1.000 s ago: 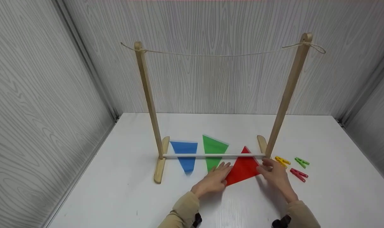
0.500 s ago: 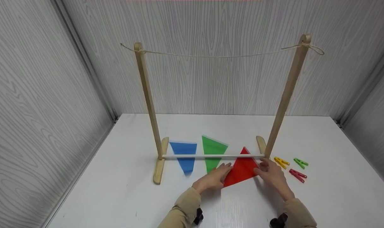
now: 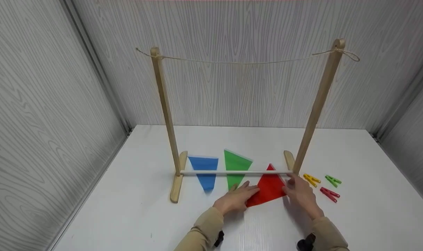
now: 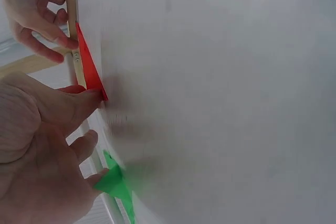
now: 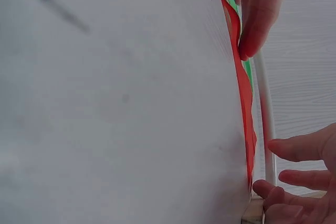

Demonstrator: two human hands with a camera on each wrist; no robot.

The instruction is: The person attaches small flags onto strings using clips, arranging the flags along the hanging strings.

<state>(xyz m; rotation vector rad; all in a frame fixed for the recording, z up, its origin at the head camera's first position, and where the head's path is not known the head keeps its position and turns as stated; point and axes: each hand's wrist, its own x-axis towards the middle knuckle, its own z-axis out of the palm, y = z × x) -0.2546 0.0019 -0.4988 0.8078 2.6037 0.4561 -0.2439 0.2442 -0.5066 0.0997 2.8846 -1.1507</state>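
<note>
Nearest the viewer, two beige sleeves [image 3: 201, 233] lead to both hands at the front of the white desk [image 3: 127, 216]. The left hand [image 3: 236, 199] lies with straight, slightly spread fingers on the lower left corner of the red flag [image 3: 268, 188], its grip flat rather than curled; in the left wrist view the thumb tip touches that corner. The right hand [image 3: 301, 195] meets the flag's right corner; its fingers bend toward the edge, but whether they pinch the flag or merely press on it cannot be told from the blurred wrist views. The red flag lies flat on the desk, its tip passing under the white rod [image 3: 232, 172]. Just beyond the left hand lie the green flag [image 3: 235, 167] and, further left, the blue flag [image 3: 203, 170]. Right of the right hand lie three pegs: red peg [image 3: 329, 194], yellow peg [image 3: 311, 180], green peg [image 3: 332, 180]. Behind stands the wooden frame [image 3: 166, 115], with a string [image 3: 246, 63] between its post tops.
</note>
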